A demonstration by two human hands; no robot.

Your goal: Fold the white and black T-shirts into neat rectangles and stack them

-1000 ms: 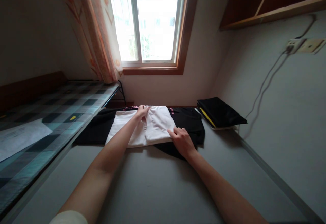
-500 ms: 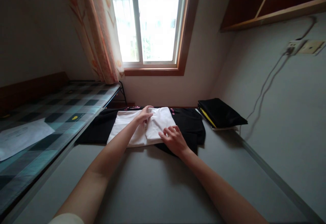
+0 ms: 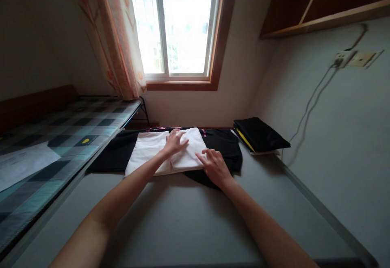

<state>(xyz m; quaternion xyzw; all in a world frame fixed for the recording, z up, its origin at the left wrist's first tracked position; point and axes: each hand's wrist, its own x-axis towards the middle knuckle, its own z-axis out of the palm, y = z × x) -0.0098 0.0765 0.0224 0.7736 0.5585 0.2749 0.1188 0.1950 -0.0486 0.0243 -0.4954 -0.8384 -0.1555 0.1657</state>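
Note:
A folded white garment lies on top of a spread black garment at the far end of a grey table. My left hand rests flat on the white garment near its middle, fingers stretched out and apart. Over the white garment's right edge lies my right hand, palm down, with spread fingertips touching the cloth. Neither hand holds anything.
A folded black item with a yellow stripe sits on the table's far right by the wall. A bed with a checked cover and a white sheet of paper runs along the left. Window, curtain and wall socket stand behind.
My left hand has slid right and flattened on the white garment, letting go of the fold it pinched. My right hand has shifted slightly along the garment's right edge.

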